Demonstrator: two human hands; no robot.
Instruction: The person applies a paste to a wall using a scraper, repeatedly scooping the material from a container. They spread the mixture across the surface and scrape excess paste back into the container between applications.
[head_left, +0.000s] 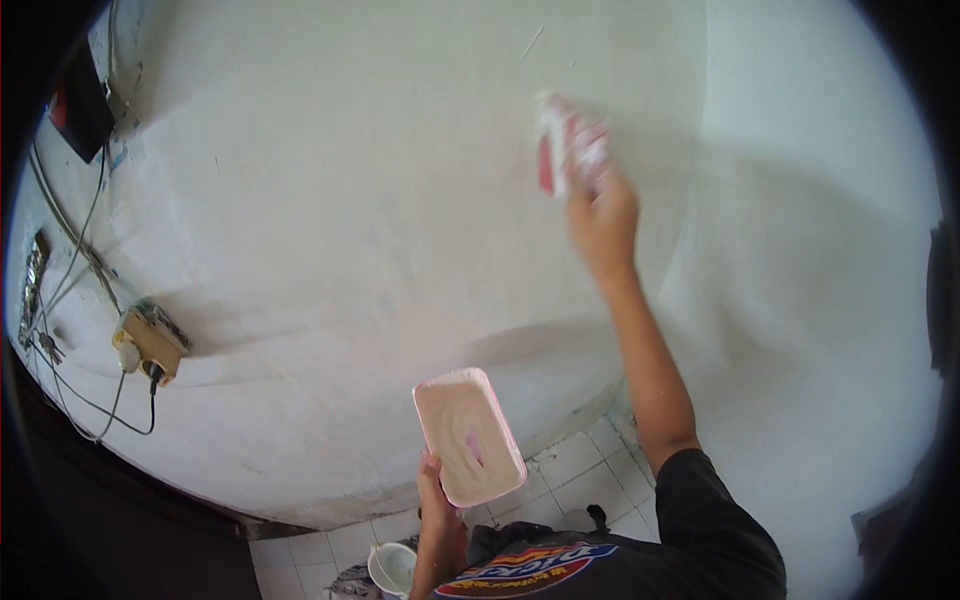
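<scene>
My right hand (605, 225) is raised high with its fingers closed around a red putty trowel (575, 145) smeared with white. Motion blurs the trowel, and whether it touches the wall (390, 190) cannot be told. Lower down, my left hand (438, 500) grips the near left edge of a pink rectangular tub (521, 462), thumb on the rim. Beige putty (455, 425) lines the inside of the tub, and a patch of pink bottom shows through it. My left fingers are mostly hidden beneath the tub.
At left, a yellowish power socket box (150, 345) with plugs and hanging cables is on the wall, below a dark device (84, 105). A white bucket (392, 568) stands on the tiled floor (565, 468). A second wall (810, 200) meets this one at right.
</scene>
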